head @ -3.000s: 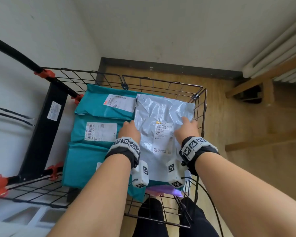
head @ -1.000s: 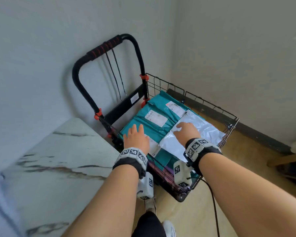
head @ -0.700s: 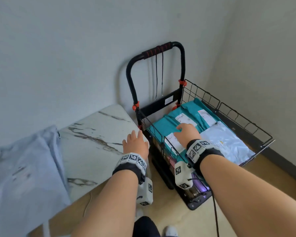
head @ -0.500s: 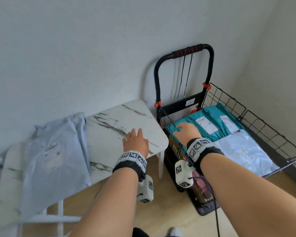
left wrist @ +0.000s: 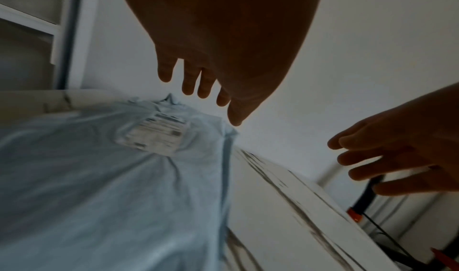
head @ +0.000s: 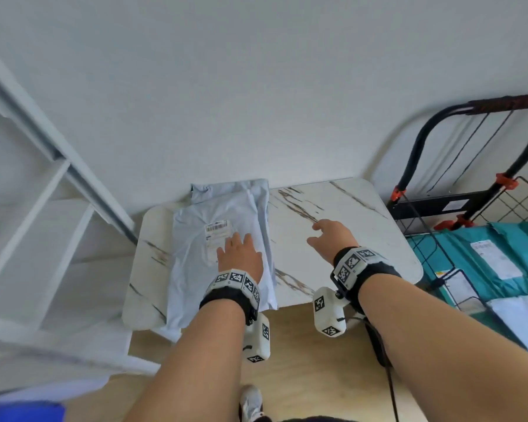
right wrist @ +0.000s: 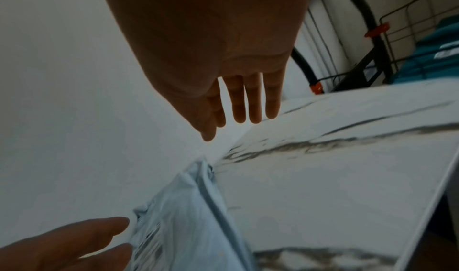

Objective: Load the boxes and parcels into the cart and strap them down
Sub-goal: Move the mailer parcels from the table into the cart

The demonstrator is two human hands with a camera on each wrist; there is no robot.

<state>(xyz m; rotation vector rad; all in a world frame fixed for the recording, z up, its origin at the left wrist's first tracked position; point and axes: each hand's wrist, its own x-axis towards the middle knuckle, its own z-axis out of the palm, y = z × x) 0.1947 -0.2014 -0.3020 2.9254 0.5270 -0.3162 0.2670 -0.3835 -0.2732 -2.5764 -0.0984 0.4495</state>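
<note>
A pale blue-grey parcel with a white label lies on the left half of the marble table. My left hand hovers just over it with straight fingers and holds nothing; in the left wrist view the fingers stay clear of the parcel. My right hand is open above the bare marble to the parcel's right, its fingers spread over the table. The black wire cart stands at the right, holding teal parcels and a silvery one.
A white shelf frame stands left of the table. The white wall runs right behind the table and cart. Wooden floor and my shoe are below the table's near edge. Black cords hang from the cart handle.
Both hands left the parcels in the cart and swung left to the table. The left hand now hovers over the pale parcel and the right hand over the bare marble.
</note>
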